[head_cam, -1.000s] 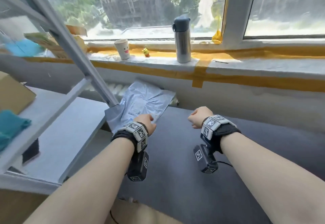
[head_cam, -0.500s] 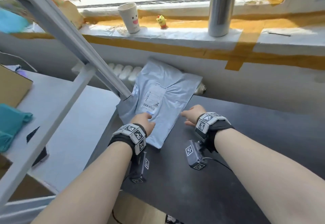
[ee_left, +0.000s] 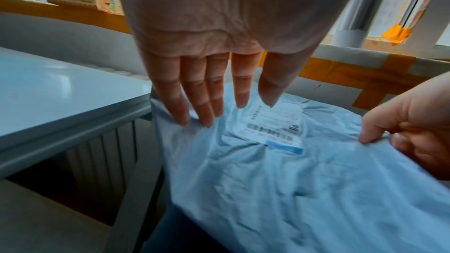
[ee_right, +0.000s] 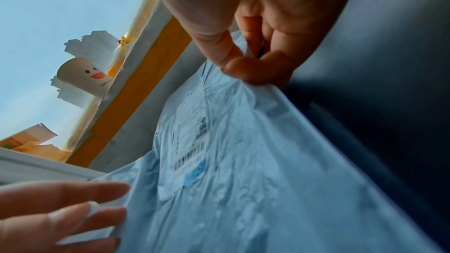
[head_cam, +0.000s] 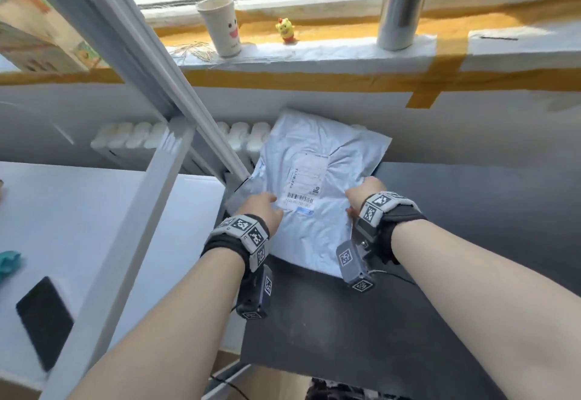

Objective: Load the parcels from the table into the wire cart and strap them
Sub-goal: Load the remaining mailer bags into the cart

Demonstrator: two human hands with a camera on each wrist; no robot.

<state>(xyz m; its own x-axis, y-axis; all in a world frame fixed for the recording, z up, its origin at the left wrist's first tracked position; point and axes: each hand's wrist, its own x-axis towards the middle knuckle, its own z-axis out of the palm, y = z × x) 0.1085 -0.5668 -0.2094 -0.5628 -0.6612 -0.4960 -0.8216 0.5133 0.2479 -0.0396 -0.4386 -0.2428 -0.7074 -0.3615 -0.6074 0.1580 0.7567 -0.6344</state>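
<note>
A grey-blue plastic parcel (head_cam: pixel 317 148) with a white barcode label (head_cam: pixel 306 176) lies on the far left corner of the dark table (head_cam: pixel 471 211), below the window sill. My left hand (head_cam: pixel 262 208) lies with straight fingers on the parcel's left part. In the left wrist view its fingertips (ee_left: pixel 207 120) touch the wrinkled plastic (ee_left: pixel 292 189). My right hand (head_cam: pixel 361 195) pinches the parcel's right edge between thumb and forefinger (ee_right: pixel 243 64), and the film (ee_right: pixel 243 180) is pulled up a little there. The parcel's far end leans against the wall.
A grey shelf post (head_cam: pixel 151 63) slants down just left of the parcel, beside a white shelf board (head_cam: pixel 94 211) carrying a black phone (head_cam: pixel 44 321). A paper cup (head_cam: pixel 221 25), a yellow toy (head_cam: pixel 284 30) and a steel flask (head_cam: pixel 399 6) stand on the sill. A radiator (head_cam: pixel 141 135) sits behind.
Both hands have moved forward onto the parcel. The left fingers have straightened onto its left part and the right hand, earlier a loose fist, now pinches its right edge. My view has tilted down and closer.
</note>
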